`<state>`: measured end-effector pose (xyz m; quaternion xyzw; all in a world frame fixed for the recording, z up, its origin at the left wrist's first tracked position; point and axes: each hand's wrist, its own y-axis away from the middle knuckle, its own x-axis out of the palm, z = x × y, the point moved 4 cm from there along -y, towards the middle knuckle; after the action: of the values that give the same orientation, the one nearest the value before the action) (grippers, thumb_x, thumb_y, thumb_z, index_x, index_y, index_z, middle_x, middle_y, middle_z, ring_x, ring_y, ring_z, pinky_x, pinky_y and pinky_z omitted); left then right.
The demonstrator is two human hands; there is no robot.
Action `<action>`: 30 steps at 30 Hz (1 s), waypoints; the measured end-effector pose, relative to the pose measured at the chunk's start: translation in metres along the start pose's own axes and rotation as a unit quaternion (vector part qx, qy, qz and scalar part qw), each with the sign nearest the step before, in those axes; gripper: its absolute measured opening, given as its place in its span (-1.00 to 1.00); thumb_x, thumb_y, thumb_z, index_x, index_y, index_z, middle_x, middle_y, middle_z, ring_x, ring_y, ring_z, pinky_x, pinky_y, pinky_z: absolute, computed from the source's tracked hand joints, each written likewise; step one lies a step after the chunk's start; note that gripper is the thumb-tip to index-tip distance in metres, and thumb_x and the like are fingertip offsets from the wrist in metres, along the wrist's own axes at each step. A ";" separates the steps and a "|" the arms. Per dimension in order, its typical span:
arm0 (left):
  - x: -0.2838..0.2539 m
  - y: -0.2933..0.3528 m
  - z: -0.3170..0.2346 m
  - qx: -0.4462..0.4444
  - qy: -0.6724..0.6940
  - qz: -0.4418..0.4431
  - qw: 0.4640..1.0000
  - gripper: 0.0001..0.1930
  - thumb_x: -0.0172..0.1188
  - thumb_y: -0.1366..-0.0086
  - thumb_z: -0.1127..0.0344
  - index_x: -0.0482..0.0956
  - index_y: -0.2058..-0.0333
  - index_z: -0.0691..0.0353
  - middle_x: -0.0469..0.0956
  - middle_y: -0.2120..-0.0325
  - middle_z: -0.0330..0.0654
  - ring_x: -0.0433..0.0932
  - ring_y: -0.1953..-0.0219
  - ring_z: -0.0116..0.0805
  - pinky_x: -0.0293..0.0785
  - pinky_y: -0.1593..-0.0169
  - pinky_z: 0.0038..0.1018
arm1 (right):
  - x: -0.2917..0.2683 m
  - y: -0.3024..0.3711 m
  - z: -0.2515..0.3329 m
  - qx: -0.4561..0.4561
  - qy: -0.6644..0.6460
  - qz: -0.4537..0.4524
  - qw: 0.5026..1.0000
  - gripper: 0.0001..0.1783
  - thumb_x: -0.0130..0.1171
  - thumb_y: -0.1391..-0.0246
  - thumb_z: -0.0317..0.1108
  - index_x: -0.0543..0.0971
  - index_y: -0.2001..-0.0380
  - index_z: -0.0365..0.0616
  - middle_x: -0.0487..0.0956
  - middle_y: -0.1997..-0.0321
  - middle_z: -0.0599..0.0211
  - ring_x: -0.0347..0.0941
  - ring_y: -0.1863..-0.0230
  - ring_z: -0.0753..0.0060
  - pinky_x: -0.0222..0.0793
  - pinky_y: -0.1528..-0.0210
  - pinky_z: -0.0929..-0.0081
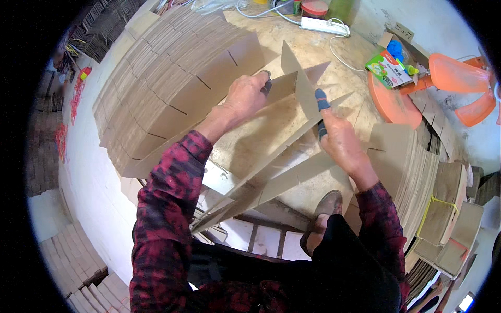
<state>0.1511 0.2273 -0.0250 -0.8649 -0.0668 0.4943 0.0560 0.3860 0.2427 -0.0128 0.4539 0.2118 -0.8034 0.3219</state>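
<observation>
My left hand [247, 97] is closed on the end of a brown cardboard strip [284, 87], with dark wrapping on a fingertip. That strip meets an upright cardboard piece [298, 78] crosswise. My right hand [340, 136], blue wrapping on its thumb and a finger, pinches the edge of a long cardboard strip [276, 152] near the same crossing. The long strip slants down toward my lap. Another strip [292, 175] runs below it and crosses it at the lower end. My fingers partly hide the joints.
Stacked slotted cardboard sheets [172, 78] stand at left on the tabletop [235, 143]. More cardboard stacks [412, 172] stand at right. Far back lies a white power strip [323, 26] with its cable. An orange fan [459, 78] and a small colourful box [389, 69] are at far right. My shoe [329, 204] shows below.
</observation>
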 end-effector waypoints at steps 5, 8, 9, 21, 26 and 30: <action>-0.002 0.011 -0.021 0.067 -0.064 -0.050 0.994 -0.84 0.13 -0.02 0.48 0.48 0.36 0.27 0.45 0.10 0.19 0.41 0.01 0.20 0.41 0.03 -0.06 | 0.026 -0.004 -0.008 0.047 0.043 0.079 0.995 -0.48 0.00 0.15 -0.59 0.28 0.00 -0.21 0.52 0.47 -0.18 0.48 0.35 -0.28 0.39 0.32 -0.09; -0.011 0.069 -0.050 0.241 -0.035 0.009 0.970 -0.61 0.28 0.01 0.30 0.44 0.22 0.38 0.19 -0.18 0.16 0.08 -0.28 0.21 0.15 -0.28 -0.02 | 0.022 -0.003 -0.015 0.008 0.048 0.095 0.994 -0.56 -0.01 0.12 -0.57 0.30 0.07 -0.19 0.53 0.44 -0.15 0.50 0.31 -0.24 0.40 0.31 -0.06; -0.008 0.091 -0.059 0.237 -0.056 0.116 0.963 -0.60 0.29 0.03 0.29 0.45 0.23 0.37 0.20 -0.18 0.16 0.07 -0.29 0.22 0.12 -0.29 0.00 | 0.017 -0.004 -0.025 -0.016 0.058 0.090 0.994 -0.57 0.00 0.11 -0.56 0.30 0.08 -0.18 0.54 0.42 -0.13 0.50 0.30 -0.22 0.40 0.31 -0.05; -0.059 0.225 -0.064 0.013 -0.120 0.191 0.974 -0.52 0.21 -0.16 0.20 0.43 0.05 0.45 0.16 -0.18 0.28 0.01 -0.29 0.33 0.04 -0.30 0.01 | -0.092 -0.067 -0.087 -0.082 0.330 -0.079 0.937 -0.74 -0.05 0.01 -0.48 0.44 0.19 -0.16 0.52 0.26 0.04 0.49 0.18 -0.02 0.38 0.27 0.08; -0.054 0.259 -0.078 0.015 0.062 0.056 0.996 -0.55 0.21 -0.14 0.43 0.39 -0.01 0.45 0.29 -0.11 0.25 0.24 -0.20 0.24 0.24 -0.20 -0.09 | -0.090 0.081 -0.081 -0.010 0.200 -0.103 0.974 -0.50 0.07 0.18 -0.63 0.46 0.04 -0.23 0.45 0.01 -0.02 0.40 0.04 -0.06 0.32 0.10 0.09; -0.041 0.278 -0.094 0.007 0.128 0.003 0.992 -0.57 0.17 -0.12 0.51 0.36 0.00 0.45 0.42 0.04 0.25 0.45 0.01 0.19 0.41 -0.04 -0.19 | -0.064 0.208 -0.072 0.089 0.227 -0.155 0.957 -0.34 0.16 0.18 -0.63 0.37 -0.12 -0.27 0.36 -0.14 -0.19 0.30 -0.16 -0.18 0.26 -0.15 0.12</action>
<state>0.2284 -0.0568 0.0122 -0.9210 -0.0529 0.3798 0.0685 0.6007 0.1633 -0.0036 0.6128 0.2748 -0.7347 0.0956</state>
